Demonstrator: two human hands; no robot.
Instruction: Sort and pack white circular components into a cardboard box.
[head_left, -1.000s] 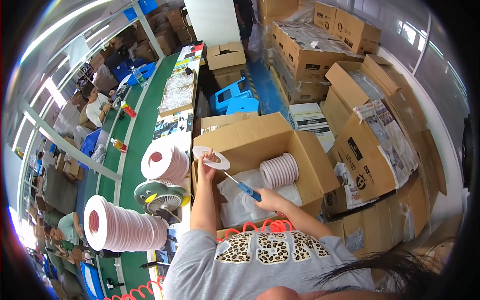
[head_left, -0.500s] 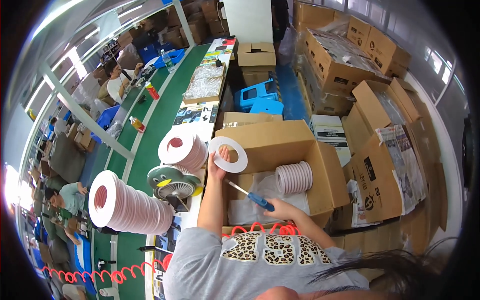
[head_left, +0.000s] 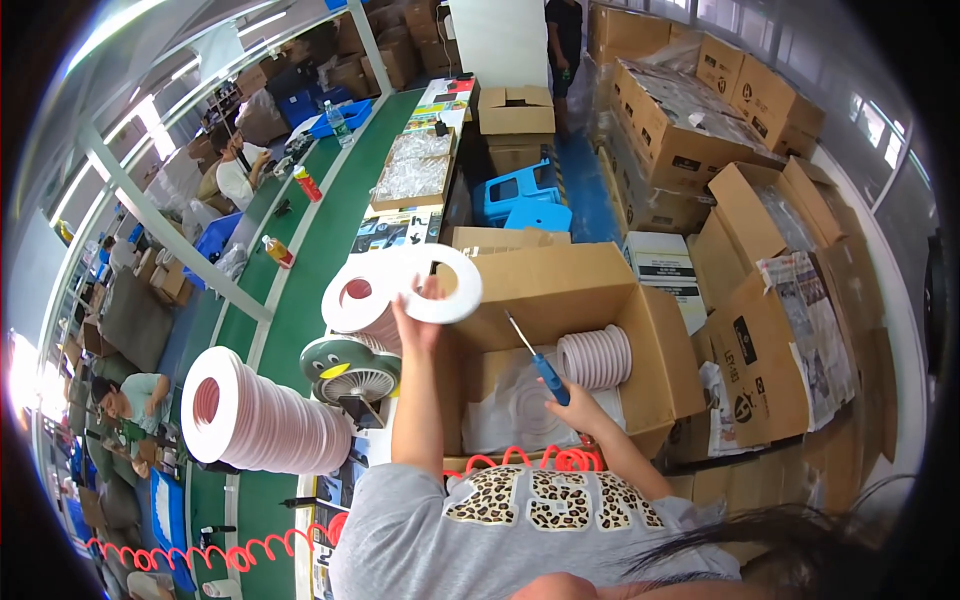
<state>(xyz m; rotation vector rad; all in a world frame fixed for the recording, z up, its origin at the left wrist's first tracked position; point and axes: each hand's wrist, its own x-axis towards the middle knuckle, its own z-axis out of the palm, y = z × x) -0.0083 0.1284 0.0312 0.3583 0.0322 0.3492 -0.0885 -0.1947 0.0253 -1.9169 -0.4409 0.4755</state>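
Note:
My left hand (head_left: 419, 322) is closed on the rim of a flat white ring (head_left: 460, 302), its fingers showing through the hole. That ring is beside a stack of similar rings (head_left: 352, 292) and overlaps it in view. In my right hand (head_left: 584, 412), a screwdriver (head_left: 550, 378) with a blue handle points up and to the left. The right hand is over an open cardboard box (head_left: 545, 285). Inside it, another stack of rings (head_left: 597, 357) lies on its side by the right wall, next to a translucent plastic sheet (head_left: 510, 405).
A long ring stack (head_left: 290, 430) leans over the green bench (head_left: 325, 235) at left, near a small penguin-faced fan (head_left: 350, 368). A coiled red hose (head_left: 525, 457) runs before my body. Cartons (head_left: 690, 120) fill the right. A blue stool (head_left: 520, 192) stands behind. People sit across the bench.
My left hand has moved up and left with the white ring, toward the nearby ring stack. My right hand has shifted right, and the screwdriver tip now points more upward.

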